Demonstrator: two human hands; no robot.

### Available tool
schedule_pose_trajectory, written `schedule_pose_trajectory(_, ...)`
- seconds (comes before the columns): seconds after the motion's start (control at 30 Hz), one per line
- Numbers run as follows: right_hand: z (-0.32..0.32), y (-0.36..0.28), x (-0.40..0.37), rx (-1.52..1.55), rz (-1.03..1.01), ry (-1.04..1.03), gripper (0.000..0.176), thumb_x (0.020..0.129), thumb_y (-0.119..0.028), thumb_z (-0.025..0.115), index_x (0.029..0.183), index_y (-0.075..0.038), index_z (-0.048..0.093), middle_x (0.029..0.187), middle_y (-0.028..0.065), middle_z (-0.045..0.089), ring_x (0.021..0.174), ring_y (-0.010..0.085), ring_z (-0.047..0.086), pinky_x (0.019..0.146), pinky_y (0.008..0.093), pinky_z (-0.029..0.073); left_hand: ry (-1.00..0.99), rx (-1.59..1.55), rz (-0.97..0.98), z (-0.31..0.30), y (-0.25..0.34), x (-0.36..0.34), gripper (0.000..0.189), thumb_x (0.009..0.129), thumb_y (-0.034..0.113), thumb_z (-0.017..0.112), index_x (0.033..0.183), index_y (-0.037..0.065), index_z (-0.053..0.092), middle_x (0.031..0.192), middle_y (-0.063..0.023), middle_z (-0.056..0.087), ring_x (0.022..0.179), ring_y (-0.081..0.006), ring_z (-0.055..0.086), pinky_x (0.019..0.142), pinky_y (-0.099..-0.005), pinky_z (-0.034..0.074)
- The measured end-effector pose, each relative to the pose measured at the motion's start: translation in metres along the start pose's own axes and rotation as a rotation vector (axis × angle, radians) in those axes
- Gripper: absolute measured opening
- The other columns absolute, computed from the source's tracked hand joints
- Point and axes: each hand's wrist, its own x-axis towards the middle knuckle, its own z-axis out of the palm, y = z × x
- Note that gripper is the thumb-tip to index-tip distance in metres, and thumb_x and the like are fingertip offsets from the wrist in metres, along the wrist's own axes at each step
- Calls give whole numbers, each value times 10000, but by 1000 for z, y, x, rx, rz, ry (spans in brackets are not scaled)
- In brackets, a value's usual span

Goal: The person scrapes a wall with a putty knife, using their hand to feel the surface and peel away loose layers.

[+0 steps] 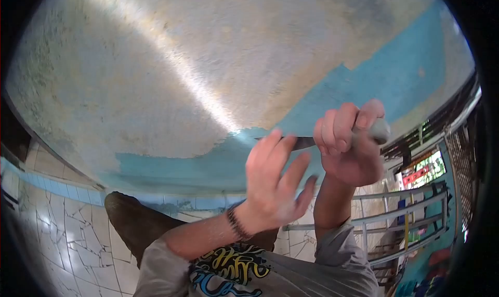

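Note:
My right hand (pixel 347 141) is wrapped round the pale rounded handle (pixel 382 130) of what looks like a putty knife, its dark flat blade (pixel 303 142) pointing left. In front of that blade is my left hand (pixel 273 185), a dark beaded bracelet (pixel 237 223) at its wrist. The left fingers are stretched and apart, slightly blurred, and overlap the blade near its tip. Both hands are in front of a wall (pixel 171 73) with a patchy grey-beige coat above and blue paint (pixel 171 168) along its lower part and right side.
A metal ladder-like frame (pixel 400 214) stands to the right, near a lattice panel (pixel 464 167). Cracked-pattern white tiles (pixel 78 234) cover the floor. My dark-trousered leg (pixel 140 219) is bent close to the wall's foot. A bright streak of light crosses the wall.

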Motion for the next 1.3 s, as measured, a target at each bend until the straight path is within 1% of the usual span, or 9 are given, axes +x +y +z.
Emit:
schedule_pose_trajectory(0.07,4,-11,8,72,29,-105,465,981,-514,485,988,-50,456,736,64,485,633,137,415,587,318,396,194,-34,-3,32,3,18,568,715,136,790,1198,-10,528,1166,-199,558,955,-320,586,797,-472,454)
schedule_pose_trajectory(0.17,16,10,25,10,-13,-183,376,1007,-442,432,874,-91,454,716,34,451,615,149,428,570,305,398,152,-46,0,26,-34,27,371,718,43,696,1080,-6,629,859,-111,576,752,-250,580,639,-385,434)
schedule_pose_trajectory(0.33,25,8,25,-182,9,-222,337,1015,-380,409,821,-111,467,688,29,475,584,151,455,570,297,420,202,-27,121,32,-58,29,130,705,26,706,777,73,609,693,-45,494,611,-203,513,524,-335,372)
schedule_pose_trajectory(0.4,21,15,25,-199,87,-218,354,1003,-344,428,752,-101,487,657,28,513,555,148,503,560,305,460,230,-10,137,35,-64,26,178,704,16,710,682,107,559,668,-29,473,591,-192,504,506,-330,360)
schedule_pose_trajectory(0.47,14,4,34,-188,126,-418,374,996,-323,437,699,-101,487,630,22,520,525,146,518,544,298,472,299,25,134,40,-68,22,270,700,0,718,615,132,498,643,-6,452,567,-181,491,495,-324,347)
schedule_pose_trajectory(0.57,7,12,39,-188,47,-467,366,971,-281,452,654,-104,498,597,21,543,482,135,520,495,283,472,424,12,179,39,-59,36,327,680,-37,722,584,145,469,612,21,420,538,-166,477,475,-310,318)
schedule_pose_trajectory(0.7,6,27,32,-184,-26,-396,342,947,-246,473,642,-95,507,592,26,559,460,124,515,459,276,460,202,48,103,37,-76,21,373,647,-52,732,582,167,438,623,36,420,539,-135,469,465,-296,285)
schedule_pose_trajectory(0.8,11,12,32,-184,-64,-463,327,933,-227,489,639,-85,511,597,30,565,453,117,512,444,276,451,297,-53,226,39,-62,27,376,655,-54,739,588,170,445,615,37,408,530,-124,458,453,-285,264)
schedule_pose_trajectory(1.3,39,13,16,-295,-127,-452,289,895,-189,562,636,-62,540,632,59,597,436,127,507,383,287,407,195,-88,280,20,-71,23,372,663,-57,709,613,138,396,622,28,405,501,-143,430,431,-293,279)
